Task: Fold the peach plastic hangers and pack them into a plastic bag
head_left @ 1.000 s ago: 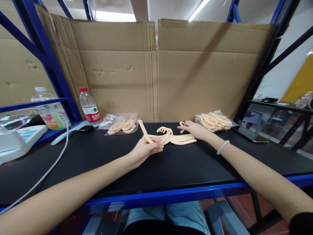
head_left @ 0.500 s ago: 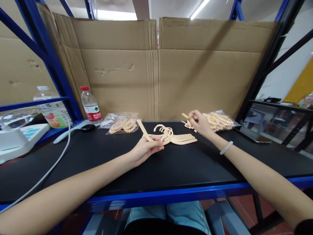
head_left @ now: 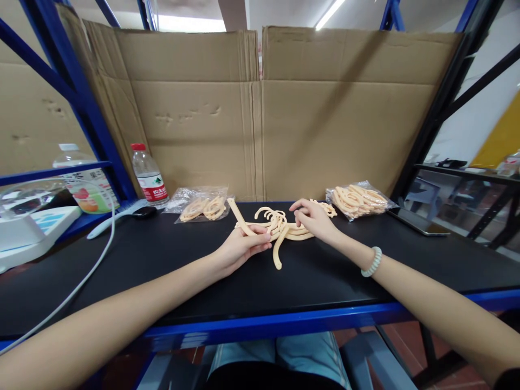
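Note:
My left hand [head_left: 246, 245] pinches a beige folding clothes hanger [head_left: 240, 215], one arm of it pointing up and away. Beside those fingers lies a bunch of similar hangers on the black tabletop, their curled hooks [head_left: 268, 214] fanned out towards the back. One hanger arm [head_left: 278, 253] swings down towards me, while others stretch right, partly under my right hand [head_left: 313, 219]. That hand hovers over their right end with its fingers apart and bent, and nothing shows between them. Behind it sits a small pile of beige pieces [head_left: 328, 209], partly covered by the hand.
A clear bag of beige parts [head_left: 359, 200] lies at the back right, near a flat dark device [head_left: 420, 223]. Another bag [head_left: 205, 207] and a red-capped bottle [head_left: 149, 176] stand back left. A white cable [head_left: 95, 271] crosses the left side. Cardboard [head_left: 325, 119] walls off the back.
My right hand has come left and nearer from the back-right pile, where it held a small curved beige piece. One hanger arm now points down towards me. My left hand stays put.

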`<state>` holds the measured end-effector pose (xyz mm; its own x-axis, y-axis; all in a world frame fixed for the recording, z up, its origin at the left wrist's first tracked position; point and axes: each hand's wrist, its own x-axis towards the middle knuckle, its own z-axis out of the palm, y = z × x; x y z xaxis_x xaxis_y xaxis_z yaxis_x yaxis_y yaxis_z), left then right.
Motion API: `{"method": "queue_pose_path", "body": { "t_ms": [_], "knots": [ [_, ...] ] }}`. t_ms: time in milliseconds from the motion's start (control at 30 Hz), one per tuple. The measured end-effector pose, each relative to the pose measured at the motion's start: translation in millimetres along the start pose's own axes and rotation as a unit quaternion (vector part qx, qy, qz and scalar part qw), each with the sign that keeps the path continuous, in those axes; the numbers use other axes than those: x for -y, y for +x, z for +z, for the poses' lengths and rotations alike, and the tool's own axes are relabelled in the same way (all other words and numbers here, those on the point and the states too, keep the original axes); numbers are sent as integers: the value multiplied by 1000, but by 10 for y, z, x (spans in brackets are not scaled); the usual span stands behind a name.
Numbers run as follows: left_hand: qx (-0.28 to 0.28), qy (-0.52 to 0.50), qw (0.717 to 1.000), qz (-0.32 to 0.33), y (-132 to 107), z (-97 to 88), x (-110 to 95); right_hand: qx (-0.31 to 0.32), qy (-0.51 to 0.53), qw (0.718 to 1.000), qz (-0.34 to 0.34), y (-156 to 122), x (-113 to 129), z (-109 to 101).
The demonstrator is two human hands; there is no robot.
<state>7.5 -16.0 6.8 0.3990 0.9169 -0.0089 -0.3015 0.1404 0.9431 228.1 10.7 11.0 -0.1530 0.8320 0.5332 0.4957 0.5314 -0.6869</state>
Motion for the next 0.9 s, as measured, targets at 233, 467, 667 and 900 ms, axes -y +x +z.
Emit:
{"method": "queue_pose_path", "body": {
  "t_ms": [233,467,667,900],
  "knots": [
    [19,2,1000,12,-2,-13,6,205,-137,931,-267,-218,349,-20],
    [-6,-12,1000,12,0,-2,4,305,-193,886,-292,-379,538,115],
    [-21,-18,1000,14,13,-20,-9,274,-48,949,-147,-294,448,20],
    [-35,-17,999,22,15,-20,-25,220,327,918,41,-215,360,-41]
  ]
}}
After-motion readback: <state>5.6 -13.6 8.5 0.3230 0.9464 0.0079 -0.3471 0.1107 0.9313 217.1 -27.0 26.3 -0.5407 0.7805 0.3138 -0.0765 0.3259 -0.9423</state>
